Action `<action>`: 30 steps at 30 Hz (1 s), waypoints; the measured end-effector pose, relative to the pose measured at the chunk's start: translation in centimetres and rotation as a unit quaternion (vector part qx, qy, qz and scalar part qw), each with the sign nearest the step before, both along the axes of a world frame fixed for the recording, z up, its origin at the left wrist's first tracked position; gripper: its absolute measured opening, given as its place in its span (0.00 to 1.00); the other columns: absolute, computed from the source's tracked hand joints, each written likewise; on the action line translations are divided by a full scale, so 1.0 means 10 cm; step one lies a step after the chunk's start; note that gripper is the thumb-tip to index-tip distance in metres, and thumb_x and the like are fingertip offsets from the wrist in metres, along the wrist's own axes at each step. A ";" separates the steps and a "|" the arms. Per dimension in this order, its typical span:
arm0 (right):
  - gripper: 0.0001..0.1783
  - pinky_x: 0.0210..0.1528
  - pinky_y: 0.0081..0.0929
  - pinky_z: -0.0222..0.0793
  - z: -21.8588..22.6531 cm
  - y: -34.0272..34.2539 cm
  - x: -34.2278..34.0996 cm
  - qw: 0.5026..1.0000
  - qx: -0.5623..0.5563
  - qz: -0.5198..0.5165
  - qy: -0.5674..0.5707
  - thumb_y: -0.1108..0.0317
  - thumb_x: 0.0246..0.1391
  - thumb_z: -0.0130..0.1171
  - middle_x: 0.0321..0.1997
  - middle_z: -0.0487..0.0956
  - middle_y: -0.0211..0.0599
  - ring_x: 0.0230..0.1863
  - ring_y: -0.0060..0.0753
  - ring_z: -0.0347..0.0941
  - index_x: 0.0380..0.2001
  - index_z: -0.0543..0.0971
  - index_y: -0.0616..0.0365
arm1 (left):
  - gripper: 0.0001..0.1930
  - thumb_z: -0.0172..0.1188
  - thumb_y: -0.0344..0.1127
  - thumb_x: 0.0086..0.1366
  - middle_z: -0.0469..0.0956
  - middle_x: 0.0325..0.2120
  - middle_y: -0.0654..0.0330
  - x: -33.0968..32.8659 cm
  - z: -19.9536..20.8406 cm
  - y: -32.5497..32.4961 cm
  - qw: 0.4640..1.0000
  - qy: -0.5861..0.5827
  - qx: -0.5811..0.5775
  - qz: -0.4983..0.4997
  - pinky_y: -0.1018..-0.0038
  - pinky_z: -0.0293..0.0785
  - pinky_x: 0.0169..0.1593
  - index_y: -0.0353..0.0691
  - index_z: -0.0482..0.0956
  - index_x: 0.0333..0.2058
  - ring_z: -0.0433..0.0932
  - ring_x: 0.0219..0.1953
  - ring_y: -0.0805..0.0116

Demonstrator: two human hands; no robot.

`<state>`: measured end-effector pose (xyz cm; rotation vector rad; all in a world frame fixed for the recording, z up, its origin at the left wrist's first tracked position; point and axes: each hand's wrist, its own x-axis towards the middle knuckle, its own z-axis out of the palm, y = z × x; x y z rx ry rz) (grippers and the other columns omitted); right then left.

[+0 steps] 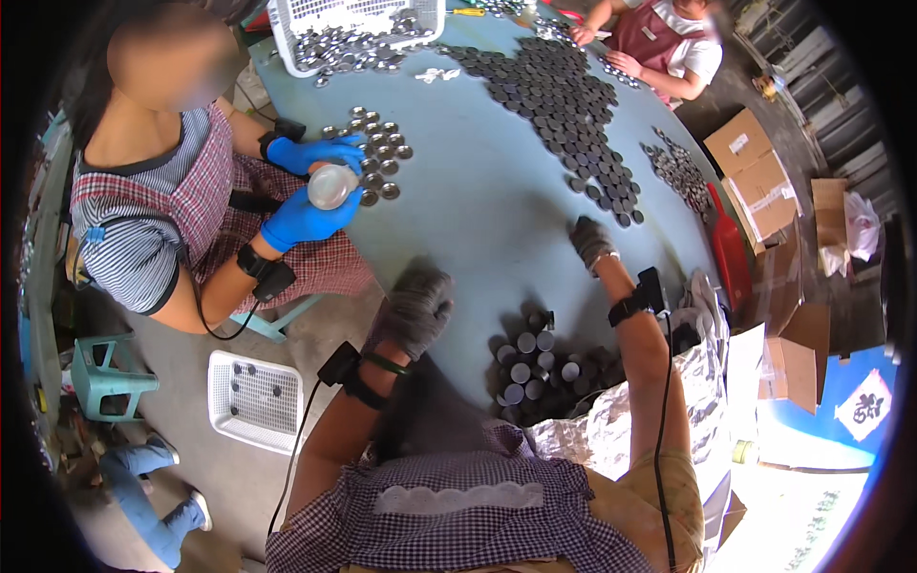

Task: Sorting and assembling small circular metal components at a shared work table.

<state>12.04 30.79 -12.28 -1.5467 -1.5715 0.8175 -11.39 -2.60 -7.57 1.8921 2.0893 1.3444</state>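
My left hand (420,310), in a grey glove, is over the table's near left edge with its fingers curled in; what they hold, if anything, is hidden. Farther out and to the right, my right hand (592,244) also wears a grey glove. Its fingers are drawn together just short of a broad spread of flat dark round caps (554,100), and I cannot make out anything in them. Between my forearms, at the near edge, lies a heap of black round caps (535,368), some showing greyish faces. A crinkled silvery bag (611,420) lies beside this heap, under my right forearm.
At left, a co-worker in blue gloves (310,215) holds a clear round container (332,187) beside shiny metal caps (382,153). Another person (659,48) works at the far right. Around stand a white basket (358,57), red dustpan (731,253), cartons (755,177) and a floor basket (253,420).
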 end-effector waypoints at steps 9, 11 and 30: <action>0.08 0.28 0.26 0.62 -0.16 -0.14 0.05 0.658 -0.360 -0.160 0.641 0.68 0.58 0.54 0.22 0.61 0.27 0.26 0.22 0.60 0.27 0.67 0.54 | 0.23 0.66 0.35 0.45 0.76 0.39 0.57 0.90 0.11 0.12 0.975 -0.029 -0.073 -0.208 0.63 0.73 0.46 0.46 0.76 0.44 0.75 0.40 0.57; 0.08 0.28 0.27 0.62 -0.19 -0.11 0.11 0.660 -0.354 -0.142 0.647 0.67 0.59 0.53 0.22 0.62 0.27 0.26 0.23 0.61 0.27 0.68 0.54 | 0.23 0.65 0.37 0.46 0.75 0.41 0.54 1.02 0.05 0.20 0.961 -0.052 -0.164 -0.217 0.63 0.72 0.48 0.43 0.76 0.44 0.74 0.41 0.54; 0.05 0.30 0.29 0.61 -0.60 0.08 0.34 0.955 -0.168 0.096 0.224 0.67 0.59 0.49 0.24 0.67 0.28 0.28 0.28 0.64 0.31 0.72 0.54 | 0.16 0.62 0.29 0.46 0.74 0.37 0.54 0.31 0.19 -0.18 0.996 0.060 -0.068 -0.010 0.62 0.72 0.46 0.40 0.74 0.37 0.73 0.42 0.54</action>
